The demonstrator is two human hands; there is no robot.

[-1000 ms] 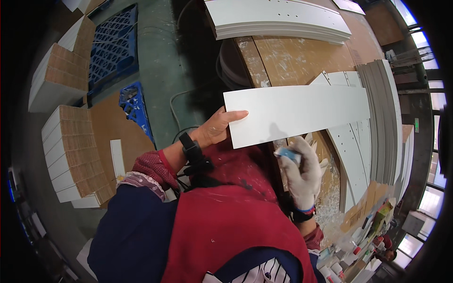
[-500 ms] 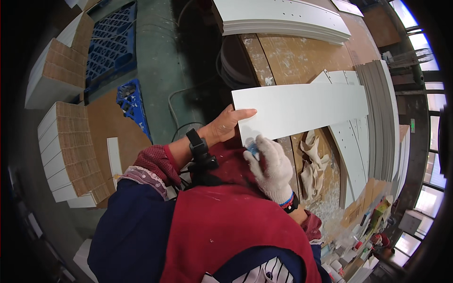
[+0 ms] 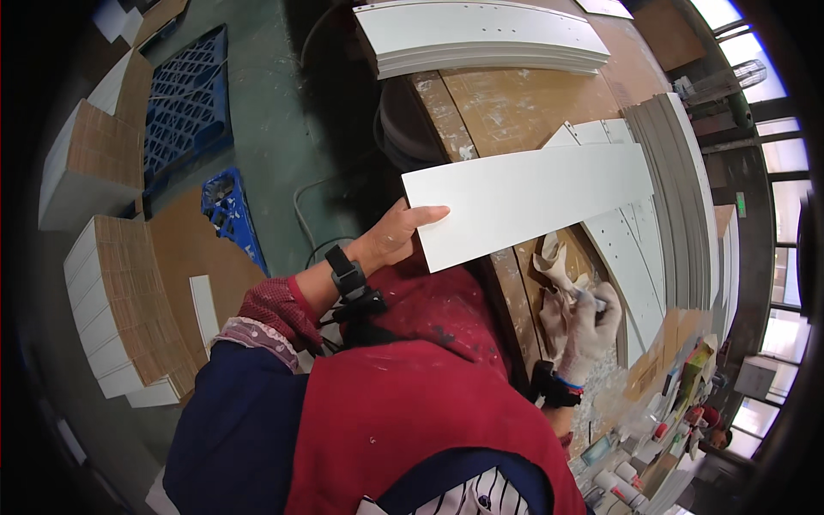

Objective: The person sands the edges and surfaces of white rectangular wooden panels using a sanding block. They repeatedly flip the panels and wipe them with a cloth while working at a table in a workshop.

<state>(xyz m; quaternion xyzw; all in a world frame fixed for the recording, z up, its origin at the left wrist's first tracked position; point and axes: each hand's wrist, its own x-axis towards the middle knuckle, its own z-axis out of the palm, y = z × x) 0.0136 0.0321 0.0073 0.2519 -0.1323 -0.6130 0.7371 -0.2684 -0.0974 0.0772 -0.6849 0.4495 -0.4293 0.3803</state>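
Note:
My bare left hand (image 3: 402,233) grips the left end of a long, slightly curved white board (image 3: 524,202), thumb on its upper face and fingers beneath. The board is tilted, its far end over other white panels (image 3: 631,249) on the bench. My right hand (image 3: 592,324), in a white knit glove, is over the bench beside a crumpled cream cloth (image 3: 556,270). Its fingers are curled together around a small pale piece that I cannot make out. Whether the glove touches the cloth is unclear.
A stack of white boards (image 3: 485,39) lies on the far bench, and more stand on edge at right (image 3: 678,197). Bottles and small supplies (image 3: 627,481) crowd the lower right. On the left are piled boards (image 3: 129,292) and a blue plastic pallet (image 3: 184,107).
My right hand has moved right, away from the board's near left corner, to the cloth on the bench. My left hand keeps its hold on the board. The whole view has shifted slightly.

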